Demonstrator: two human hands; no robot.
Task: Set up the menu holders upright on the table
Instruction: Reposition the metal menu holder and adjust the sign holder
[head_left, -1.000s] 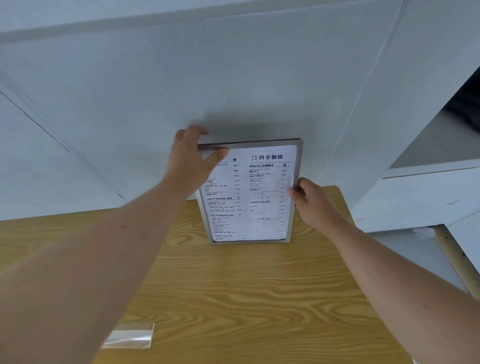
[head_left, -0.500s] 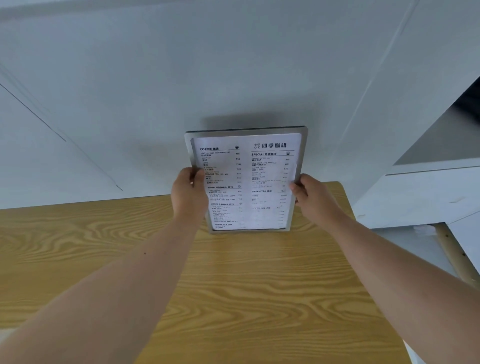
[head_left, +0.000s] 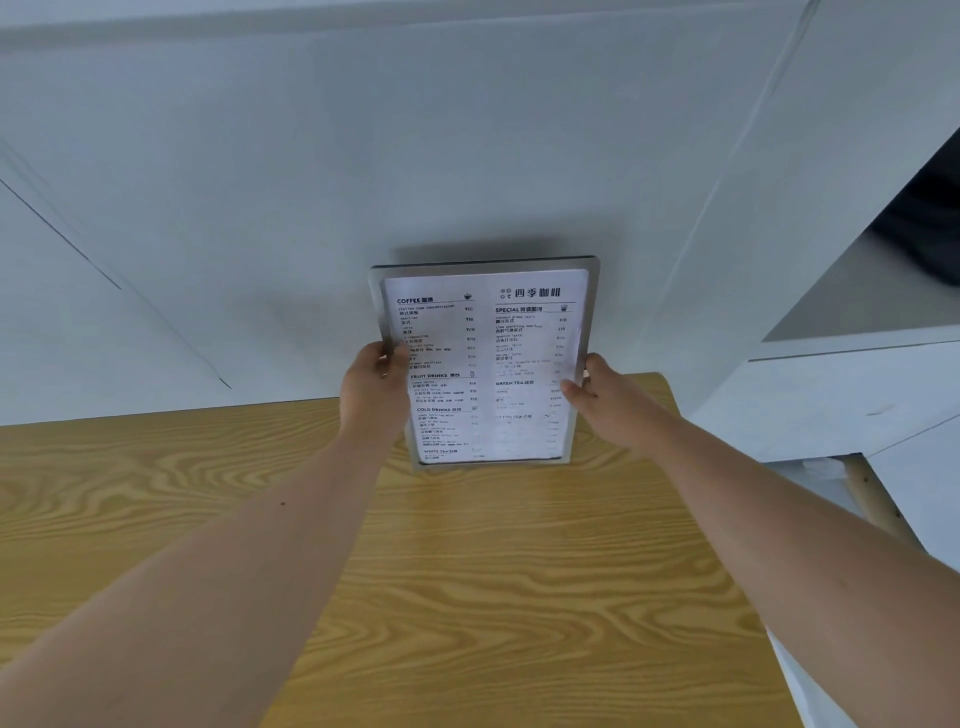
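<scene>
A grey-framed menu holder with a white printed menu sheet stands upright at the far edge of the wooden table, close to the white wall. My left hand grips its left edge at mid-height, thumb over the front. My right hand grips its right edge at about the same height. The holder's bottom edge rests on or just above the tabletop; I cannot tell which.
The white wall rises directly behind the holder. A white counter or cabinet stands to the right of the table, with a gap and a wooden strip beside the table's right edge.
My left hand slid from the holder's top left corner down to its left edge. The holder now stands higher in view and faces me more squarely. The clear object at the table's near left has left view.
</scene>
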